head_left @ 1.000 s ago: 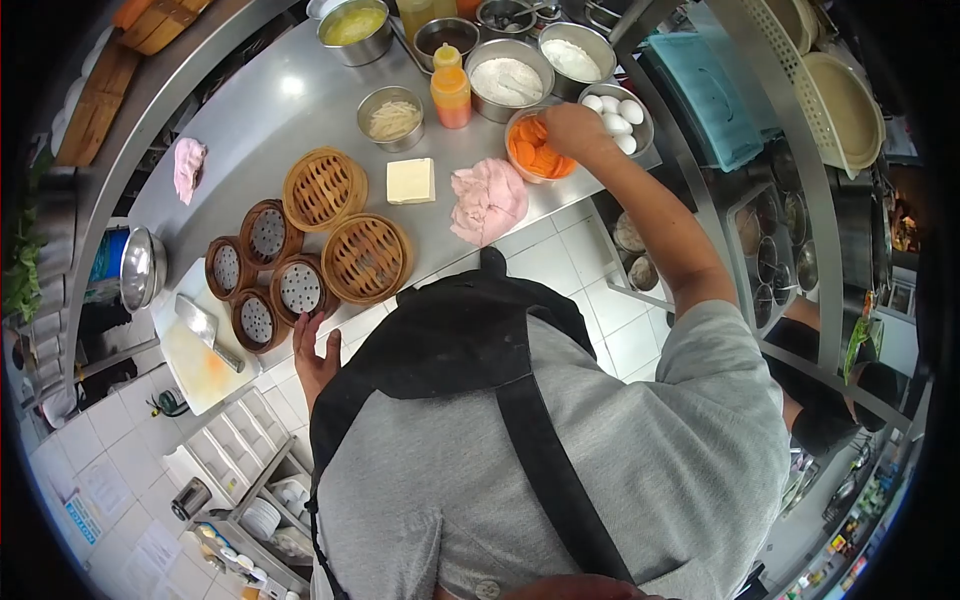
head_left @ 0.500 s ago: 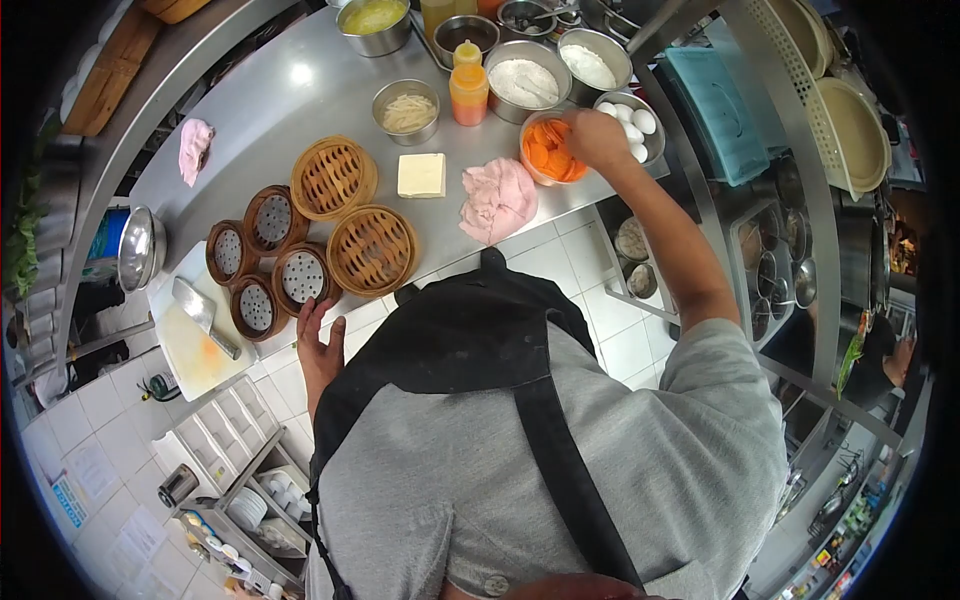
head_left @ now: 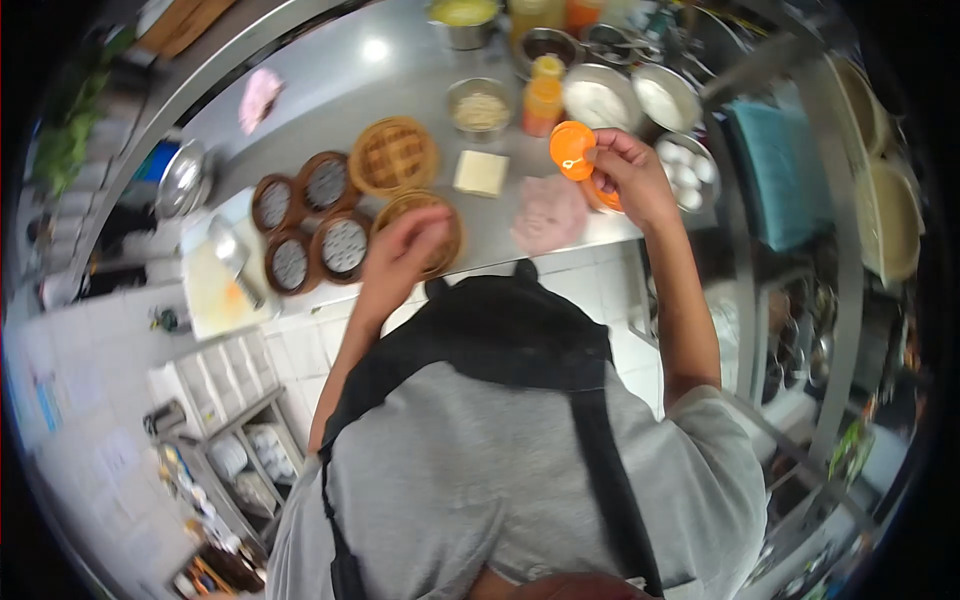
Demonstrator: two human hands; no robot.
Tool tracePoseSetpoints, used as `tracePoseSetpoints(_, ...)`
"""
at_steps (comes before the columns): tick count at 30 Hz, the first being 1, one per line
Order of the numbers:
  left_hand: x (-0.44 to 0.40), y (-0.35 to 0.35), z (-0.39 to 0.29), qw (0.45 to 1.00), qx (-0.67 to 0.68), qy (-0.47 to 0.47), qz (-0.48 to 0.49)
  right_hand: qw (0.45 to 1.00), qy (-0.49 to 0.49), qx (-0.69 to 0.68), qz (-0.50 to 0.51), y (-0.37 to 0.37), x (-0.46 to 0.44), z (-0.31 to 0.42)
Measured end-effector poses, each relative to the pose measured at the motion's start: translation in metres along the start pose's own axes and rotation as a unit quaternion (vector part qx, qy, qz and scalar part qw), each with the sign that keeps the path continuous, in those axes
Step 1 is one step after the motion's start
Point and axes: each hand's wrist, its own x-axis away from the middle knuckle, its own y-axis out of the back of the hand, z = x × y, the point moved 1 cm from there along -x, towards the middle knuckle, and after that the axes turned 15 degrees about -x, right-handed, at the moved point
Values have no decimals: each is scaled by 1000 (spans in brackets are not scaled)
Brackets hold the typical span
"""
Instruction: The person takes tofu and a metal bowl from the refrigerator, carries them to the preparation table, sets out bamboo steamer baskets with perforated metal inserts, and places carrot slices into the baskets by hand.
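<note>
My right hand (head_left: 632,175) pinches a round orange slice (head_left: 573,150) above the counter. Below it, partly hidden, is the bowl of orange slices (head_left: 607,197). A crumpled pink cloth (head_left: 550,213) lies to the left of that bowl, and a pale yellow block (head_left: 481,173) lies further left. My left hand (head_left: 408,243) is blurred over a bamboo steamer lid (head_left: 447,249); its fingers are smeared by motion. Another woven lid (head_left: 393,156) sits behind. Several small round steamers (head_left: 344,247) with perforated liners stand to the left.
A knife (head_left: 236,262) lies on a cutting board (head_left: 205,300) at the left. Along the back stand bowls of white powder (head_left: 601,98), a sauce bottle (head_left: 543,97) and a bowl of pale strips (head_left: 481,109). Eggs (head_left: 684,172) sit in a bowl at right.
My right hand has lifted an orange slice out of the bowl. My left hand has risen from the counter's edge to over the near steamer lid. The whole view has shifted.
</note>
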Motion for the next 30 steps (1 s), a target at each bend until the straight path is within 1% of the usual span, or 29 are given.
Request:
tracePoseSetpoints(2, -22, -12, -23, 999, 32, -28, -29, 998, 24, -11, 52, -56, -7, -18)
tracePoseSetpoints(4, -35, -16, -31, 989, 101, -50, -100, 993, 22, -18, 111, -109, -8, -34)
tracePoseSetpoints(6, -31, -3, -28, 983, 77, -37, -164, 989, 38, -36, 141, -149, -8, -50)
tracePoseSetpoints(8, -16, 16, -23, 975, 57, -24, -215, 983, 12, -40, 177, -174, -10, -64)
tracePoseSetpoints(10, 3, 33, -17, 968, 80, 10, -237, 976, -22, -59, 210, -190, -13, -82)
tracePoseSetpoints(11, 10, 42, -1, 967, 71, 26, -242, 974, -39, -50, 215, -200, -12, -88)
tracePoseSetpoints(13, 24, 54, 22, 962, 71, 29, -261, 971, -48, -38, 231, -218, -9, -103)
tracePoseSetpoints(15, 34, 71, 30, 954, 77, 21, -289, 968, -50, -31, 245, -239, -12, -122)
tracePoseSetpoints(16, 35, 84, 39, 955, 78, 14, -287, 968, -43, -28, 244, -251, -14, -130)
tracePoseSetpoints(18, 39, 107, 69, 952, 99, 24, -289, 970, -76, -35, 226, -278, -13, -145)
tracePoseSetpoints(19, 40, 119, 83, 948, 117, 4, -296, 972, -94, -31, 215, -290, -18, -156)
tracePoseSetpoints(20, 43, 133, 91, 949, 128, 4, -287, 974, -94, -23, 205, -304, -19, -162)
tracePoseSetpoints(22, 53, 162, 108, 941, -26, -30, -337, 966, -147, -90, 194, -333, -19, -175)
tracePoseSetpoints(23, 58, 177, 104, 936, -45, -30, -348, 961, -155, -111, 199, -346, -20, -182)
tracePoseSetpoints(24, 59, 189, 112, 940, -36, -30, -338, 965, -155, -106, 185, -358, -23, -189)
tracePoseSetpoints(26, 61, 213, 129, 934, -36, -23, -356, 962, -153, -128, 186, -384, -24, -202)
tracePoseSetpoints(28, 64, 236, 137, 938, -25, -35, -343, 964, -149, -143, 169, -407, -25, -209)
tracePoseSetpoints(30, 69, 258, 135, 937, -113, -61, -326, 961, -149, -179, 152, -424, -27, -218)
